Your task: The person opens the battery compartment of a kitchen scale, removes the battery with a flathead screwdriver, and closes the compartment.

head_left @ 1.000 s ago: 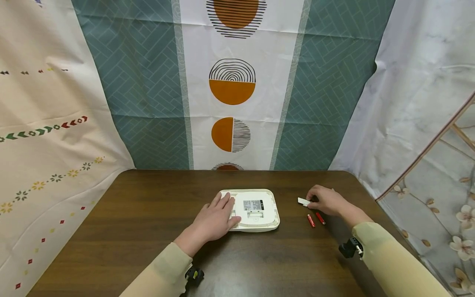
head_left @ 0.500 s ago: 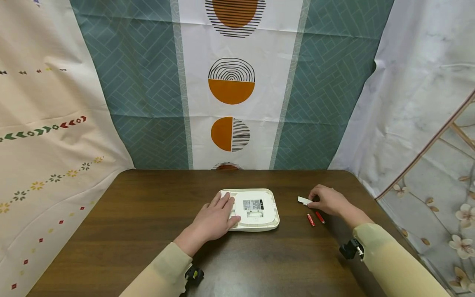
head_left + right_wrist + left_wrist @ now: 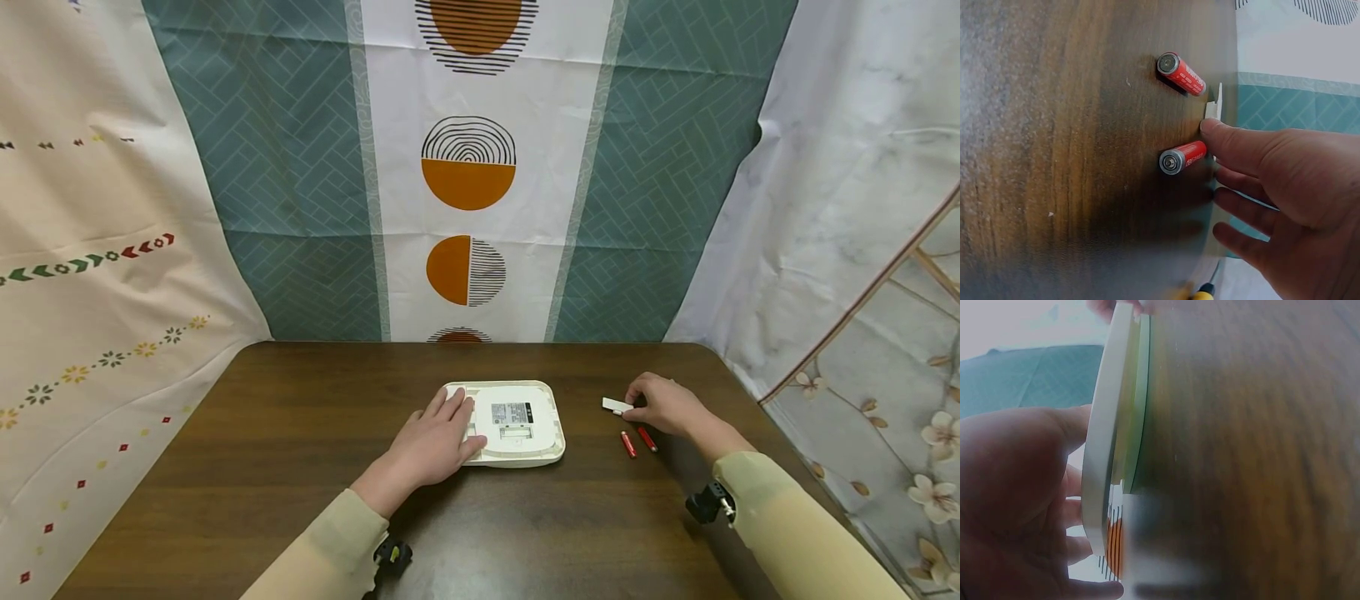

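A flat, white, rounded-rectangular device (image 3: 547,429) lies on the table, face with a printed label and a small recess turned up. My left hand (image 3: 435,437) rests on its left end, fingers spread and fairly straight; in the left wrist view the palm shows beside the device's edge (image 3: 1100,444). To the right, my right hand (image 3: 660,404) pinches a small white battery cover (image 3: 615,405) by its near end, thumb (image 3: 1222,134) against it. Just in front of that hand lie two red batteries, one (image 3: 628,445) to the left and the other (image 3: 647,439) beside it.
The dark brown wooden table (image 3: 262,467) stands against patterned cloth hangings (image 3: 300,208). A yellow and black object (image 3: 1205,291) shows partly at the bottom of the right wrist view, beyond my fingers. Both wrists wear small black cameras.
My right hand has shifted very slightly, with the small white cover still between its fingers. The left hand, the device and the batteries stay where they were.
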Demonstrator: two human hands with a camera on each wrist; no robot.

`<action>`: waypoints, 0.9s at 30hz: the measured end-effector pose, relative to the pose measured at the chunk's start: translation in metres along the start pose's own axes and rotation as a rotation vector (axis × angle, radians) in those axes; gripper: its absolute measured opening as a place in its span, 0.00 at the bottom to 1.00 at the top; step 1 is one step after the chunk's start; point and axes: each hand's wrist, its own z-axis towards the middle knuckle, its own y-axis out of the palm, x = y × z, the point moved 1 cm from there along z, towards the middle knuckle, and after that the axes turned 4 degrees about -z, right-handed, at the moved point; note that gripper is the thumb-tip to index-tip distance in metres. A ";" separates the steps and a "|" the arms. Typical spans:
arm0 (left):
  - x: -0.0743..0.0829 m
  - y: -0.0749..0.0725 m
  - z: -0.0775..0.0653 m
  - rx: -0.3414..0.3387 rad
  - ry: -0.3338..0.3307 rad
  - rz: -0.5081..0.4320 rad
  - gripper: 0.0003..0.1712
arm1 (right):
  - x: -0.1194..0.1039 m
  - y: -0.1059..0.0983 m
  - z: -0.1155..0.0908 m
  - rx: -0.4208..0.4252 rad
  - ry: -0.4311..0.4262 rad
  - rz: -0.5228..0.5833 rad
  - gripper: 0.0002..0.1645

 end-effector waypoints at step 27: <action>-0.001 0.002 0.002 -0.002 -0.005 0.008 0.43 | -0.020 -0.013 0.001 0.053 0.061 0.024 0.14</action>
